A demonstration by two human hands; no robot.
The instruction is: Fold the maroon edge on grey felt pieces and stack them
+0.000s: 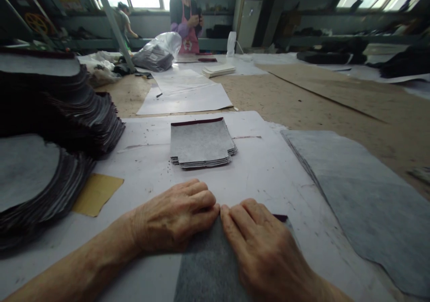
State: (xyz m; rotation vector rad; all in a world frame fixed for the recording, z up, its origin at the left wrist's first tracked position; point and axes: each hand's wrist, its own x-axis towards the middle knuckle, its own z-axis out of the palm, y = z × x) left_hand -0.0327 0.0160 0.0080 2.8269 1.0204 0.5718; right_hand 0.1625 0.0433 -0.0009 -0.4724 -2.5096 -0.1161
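A grey fabric piece [211, 270] lies in front of me on the white sheet, its far edge under my fingers. My left hand [178, 212] is closed, with thumb and curled fingers pinching that far edge. Beside it, my right hand [265, 244] presses its fingers together on the same edge, the fingertips of both hands almost touching. A strip of dark maroon fold shows past the right knuckles; the rest of the edge is hidden. Just beyond the hands sits a small stack of grey pieces [201, 141] with a maroon folded far edge.
Tall piles of dark-edged cut fabric [97, 118] stand at the left, near a tan card [97, 194]. Large grey fabric sheets [363, 194] lie at the right. Farther back are white paper [184, 98], a plastic bag [157, 51] and a person in a pink apron [188, 29].
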